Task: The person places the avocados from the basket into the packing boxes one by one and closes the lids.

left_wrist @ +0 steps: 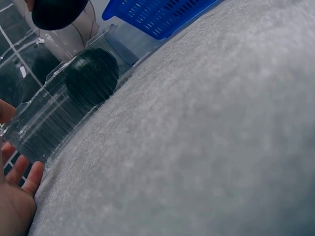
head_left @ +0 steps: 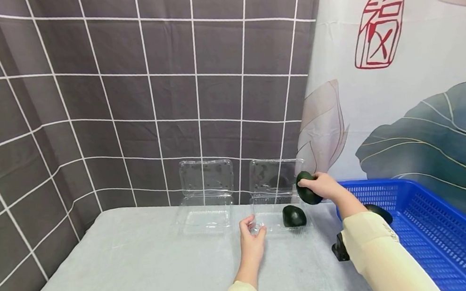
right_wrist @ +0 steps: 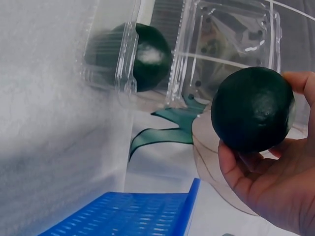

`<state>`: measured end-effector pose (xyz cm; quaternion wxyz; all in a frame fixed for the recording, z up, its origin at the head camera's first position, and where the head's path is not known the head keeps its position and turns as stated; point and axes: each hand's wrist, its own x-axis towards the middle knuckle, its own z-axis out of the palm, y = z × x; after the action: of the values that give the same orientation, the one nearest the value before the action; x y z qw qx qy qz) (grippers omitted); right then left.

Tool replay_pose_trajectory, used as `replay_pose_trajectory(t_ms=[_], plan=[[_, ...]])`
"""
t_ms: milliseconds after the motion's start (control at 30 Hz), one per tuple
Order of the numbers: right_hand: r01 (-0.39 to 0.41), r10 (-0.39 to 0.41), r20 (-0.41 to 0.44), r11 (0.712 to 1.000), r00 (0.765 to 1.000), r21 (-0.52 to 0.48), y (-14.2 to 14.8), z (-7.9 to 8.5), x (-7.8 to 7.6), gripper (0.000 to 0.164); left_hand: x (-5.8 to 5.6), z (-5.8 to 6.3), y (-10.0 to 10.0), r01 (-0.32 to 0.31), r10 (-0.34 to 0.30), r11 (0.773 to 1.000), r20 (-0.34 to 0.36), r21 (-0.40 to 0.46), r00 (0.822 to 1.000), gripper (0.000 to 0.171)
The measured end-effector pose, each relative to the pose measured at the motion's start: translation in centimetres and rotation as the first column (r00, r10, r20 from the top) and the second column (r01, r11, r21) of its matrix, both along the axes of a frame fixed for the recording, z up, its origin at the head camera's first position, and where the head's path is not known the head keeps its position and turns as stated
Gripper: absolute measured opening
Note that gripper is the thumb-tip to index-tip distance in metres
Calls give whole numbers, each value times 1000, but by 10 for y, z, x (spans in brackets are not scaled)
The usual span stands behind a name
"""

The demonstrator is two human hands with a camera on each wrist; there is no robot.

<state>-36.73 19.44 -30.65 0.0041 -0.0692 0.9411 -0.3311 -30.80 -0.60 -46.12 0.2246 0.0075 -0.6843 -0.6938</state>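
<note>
My right hand [head_left: 326, 187] grips a dark green avocado [head_left: 307, 189] in the air, above the right side of a clear plastic clamshell box [head_left: 266, 220]. In the right wrist view, fingers and thumb curl round that raised avocado [right_wrist: 253, 109]. A second avocado [head_left: 294, 216] lies in the right part of the box, whose lid [head_left: 273, 175] stands up at the back. At the box's front left corner, my left hand [head_left: 252, 246] holds the wall between thumb and fingers; the left wrist view cuts off part of this hand [left_wrist: 17, 196].
Left of this box stands another clear clamshell box [head_left: 204, 218] with its lid raised. A blue perforated basket [head_left: 442, 232] sits at the right, with a dark avocado [head_left: 379, 213] in it, partly behind my right sleeve. Behind the grey-white table [head_left: 143, 268] hangs a gridded curtain [head_left: 126, 104].
</note>
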Motion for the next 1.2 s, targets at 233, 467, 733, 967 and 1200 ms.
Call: replay_pose_trajectory(t_ms=[233, 467, 733, 967, 1200], plan=[[9, -10, -19, 1000, 1000, -5, -11, -7, -2, 57, 1, -1, -2, -18, 18, 1000, -37, 20, 999, 22], [4, -5, -11, 1000, 1000, -26, -21, -13, -3, 60, -1, -1, -2, -45, 46, 999, -64, 28, 997, 18], [2, -2, -7, 998, 1000, -63, -33, -17, -5, 64, -3, -2, -3, -49, 51, 998, -60, 29, 997, 18], [-4, 8, 38, 995, 999, -97, -47, -23, -4, 69, -1, -1, -2, -32, 35, 998, -65, 46, 997, 18], [-17, 22, 53, 997, 998, -80, -60, -30, -4, 71, -1, 0, -2, -13, 14, 1000, -42, 24, 999, 20]])
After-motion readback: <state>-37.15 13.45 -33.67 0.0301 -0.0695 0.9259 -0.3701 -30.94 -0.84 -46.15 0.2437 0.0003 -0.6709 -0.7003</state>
